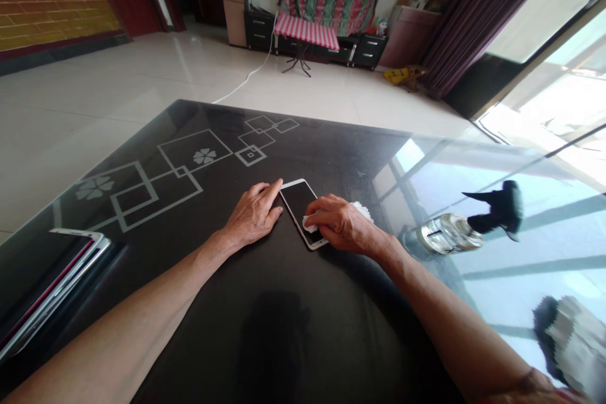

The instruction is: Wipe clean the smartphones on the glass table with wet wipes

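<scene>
And it's a wiping stroke, by the look of it! The phone (296, 201) lies flat on the dark table (213, 322), top edge towards eleven o'clock. The left hand (250, 214) touches the frame up there, fingers close together, thumb apart, gripping nothing. The right hand (341, 224) works at five o'clock, fingers bunched narrow, pinching a white wipe (310, 225) against the screen. From the phone, a spray bottle (445, 233) lies at three, a crumpled cloth (580, 334) at four, slim devices (71, 274) towards eight. Any further stroke calls for light, even pressure, the phone steadied at its top.
</scene>
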